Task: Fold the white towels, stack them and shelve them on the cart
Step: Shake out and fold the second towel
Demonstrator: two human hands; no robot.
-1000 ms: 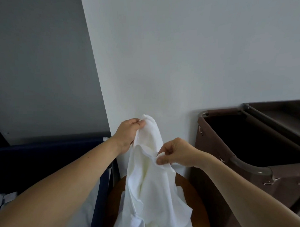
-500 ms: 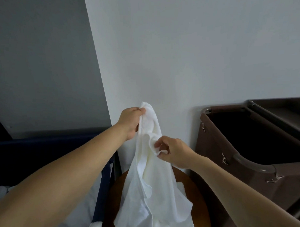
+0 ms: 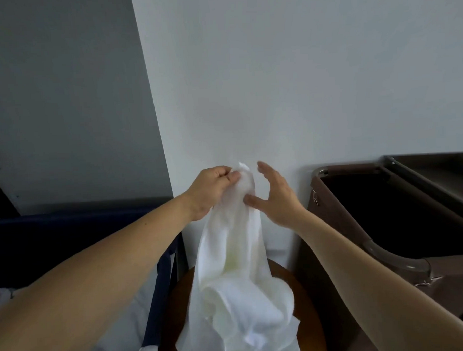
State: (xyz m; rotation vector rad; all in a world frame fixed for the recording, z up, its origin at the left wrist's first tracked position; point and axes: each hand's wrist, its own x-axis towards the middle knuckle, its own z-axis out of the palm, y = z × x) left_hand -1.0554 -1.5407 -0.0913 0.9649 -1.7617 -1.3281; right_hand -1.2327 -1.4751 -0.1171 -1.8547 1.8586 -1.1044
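Observation:
A white towel [image 3: 236, 267] hangs in front of me, bunched and crumpled, its lower part piling onto a round wooden stool [image 3: 294, 283]. My left hand [image 3: 212, 189] grips the towel's top end, fingers curled round the cloth. My right hand [image 3: 275, 194] is beside the towel's upper right edge with fingers spread and straight; its thumb touches the cloth. The brown cart [image 3: 331, 198] stands at the right, its dark bag compartment open at the top.
A navy fabric bin [image 3: 165, 259] with white linen [image 3: 130, 318] inside stands at the left, against the stool. A white wall is straight ahead, a grey wall to the left. The cart's curved handle [image 3: 390, 256] juts out at the right.
My right hand has let go of the towel's edge, moved up and opened beside it. My left hand still holds the top end at about the same height.

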